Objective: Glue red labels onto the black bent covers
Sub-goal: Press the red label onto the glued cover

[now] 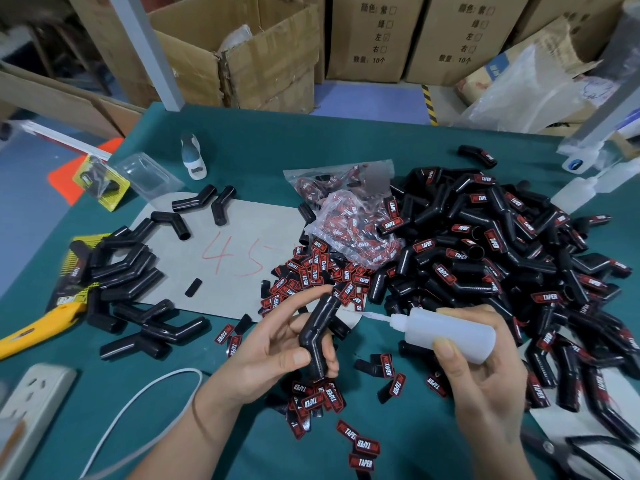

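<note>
Progress looked well along to me: labelled heap (502,258) right, few bare covers (131,271) left. My left hand (277,351) gripped one cover (317,337); my right hand (485,372) squeezed the glue bottle (450,336) toward it.

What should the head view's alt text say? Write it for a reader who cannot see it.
A person's left hand holds a black bent cover while the right hand aims a translucent glue bottle at its upper end. Loose red labels litter the green table, unlabelled covers heaped left, labelled ones right.
</note>
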`<action>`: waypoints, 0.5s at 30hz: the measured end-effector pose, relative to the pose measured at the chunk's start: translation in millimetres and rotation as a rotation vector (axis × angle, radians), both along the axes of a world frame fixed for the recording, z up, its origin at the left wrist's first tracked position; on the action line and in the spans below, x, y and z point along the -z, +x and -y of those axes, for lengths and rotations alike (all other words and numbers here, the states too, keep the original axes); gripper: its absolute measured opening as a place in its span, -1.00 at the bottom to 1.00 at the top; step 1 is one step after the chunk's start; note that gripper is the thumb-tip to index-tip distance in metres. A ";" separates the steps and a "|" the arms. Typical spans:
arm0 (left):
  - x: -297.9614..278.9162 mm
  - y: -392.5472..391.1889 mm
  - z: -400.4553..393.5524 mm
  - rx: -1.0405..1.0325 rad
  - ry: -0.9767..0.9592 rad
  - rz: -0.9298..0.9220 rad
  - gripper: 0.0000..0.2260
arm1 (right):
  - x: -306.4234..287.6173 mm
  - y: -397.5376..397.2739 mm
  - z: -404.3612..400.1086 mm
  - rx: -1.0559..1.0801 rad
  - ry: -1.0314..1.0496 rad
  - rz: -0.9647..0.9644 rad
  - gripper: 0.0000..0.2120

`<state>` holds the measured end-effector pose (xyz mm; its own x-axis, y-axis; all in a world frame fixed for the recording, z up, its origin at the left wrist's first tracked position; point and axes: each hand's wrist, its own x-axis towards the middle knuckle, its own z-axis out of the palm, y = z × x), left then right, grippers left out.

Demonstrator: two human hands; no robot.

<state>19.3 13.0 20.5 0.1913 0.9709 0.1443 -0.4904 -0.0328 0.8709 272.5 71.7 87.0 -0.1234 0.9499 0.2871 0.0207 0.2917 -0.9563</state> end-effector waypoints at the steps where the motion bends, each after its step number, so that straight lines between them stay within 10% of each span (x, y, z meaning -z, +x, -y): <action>1: 0.0 -0.2 0.0 0.001 0.000 0.000 -0.35 | -0.1 -0.1 -0.2 0.003 0.001 0.000 -0.75; 15: -1.3 1.3 0.9 -0.006 -0.016 -0.037 -0.36 | -1.5 -2.0 -0.6 -0.003 0.024 0.023 -0.76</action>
<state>20.6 12.2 21.8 0.1903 0.9741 0.1220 -0.4578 -0.0219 0.8888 270.5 72.4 88.6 -0.1332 0.9425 0.3064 0.0418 0.3143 -0.9484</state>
